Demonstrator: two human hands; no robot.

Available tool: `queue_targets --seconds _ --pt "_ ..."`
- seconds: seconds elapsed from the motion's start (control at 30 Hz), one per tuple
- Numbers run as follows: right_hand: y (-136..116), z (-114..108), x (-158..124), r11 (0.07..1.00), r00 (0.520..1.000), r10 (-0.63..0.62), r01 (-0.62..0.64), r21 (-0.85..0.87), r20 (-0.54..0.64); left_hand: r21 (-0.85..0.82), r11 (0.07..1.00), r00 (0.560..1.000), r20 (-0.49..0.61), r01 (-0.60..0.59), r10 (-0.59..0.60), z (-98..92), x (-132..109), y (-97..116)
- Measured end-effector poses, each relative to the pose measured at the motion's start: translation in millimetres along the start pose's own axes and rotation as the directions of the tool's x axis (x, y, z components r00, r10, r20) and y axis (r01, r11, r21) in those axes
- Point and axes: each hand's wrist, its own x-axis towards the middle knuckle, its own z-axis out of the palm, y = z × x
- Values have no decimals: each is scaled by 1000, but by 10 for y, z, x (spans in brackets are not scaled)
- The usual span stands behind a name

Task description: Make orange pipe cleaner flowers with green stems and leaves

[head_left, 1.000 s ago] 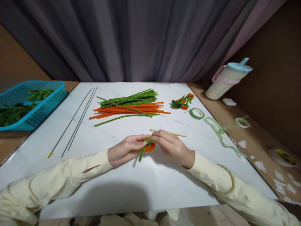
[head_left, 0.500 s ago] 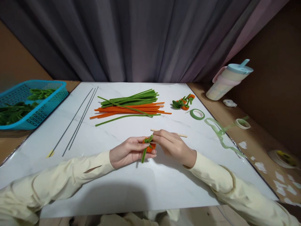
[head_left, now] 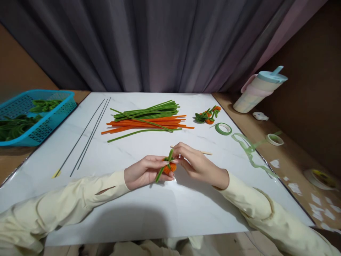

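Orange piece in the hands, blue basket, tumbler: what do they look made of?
Orange piece: probably chenille stem, soft and matte, from its fuzzy-looking ridges.
Blue basket: likely molded plastic, slightly glossy, from its thin, evenly perforated walls.
Tumbler: smooth, pale body, plastic or perhaps coated metal; the view leaves that open.

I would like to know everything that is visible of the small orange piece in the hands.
The orange piece is rounded and ribbed, and looks fuzzy, like pipe cleaner. Green strips lie across it, one end pointing up, another slanting down toward the wearer. The left hand grips it over the white tabletop; the right hand meets its upper right side, its exact hold unclear.
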Motion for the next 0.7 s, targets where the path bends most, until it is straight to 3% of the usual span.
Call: queue_targets --seconds 0.2,0.47,0.7 --pt "-29 -17 -2 961 989 -148 143 -237 0 -81 995 998 -22 53 -55 -15 4 10" --pt "-19 -11 -5 751 909 -417 340 -566 -7 -153 981 993 55 115 -108 -68 16 15" --pt "-60 -19 -15 677 897 -435 382 -629 77 -55 997 997 54 63 -60 -15 15 20"
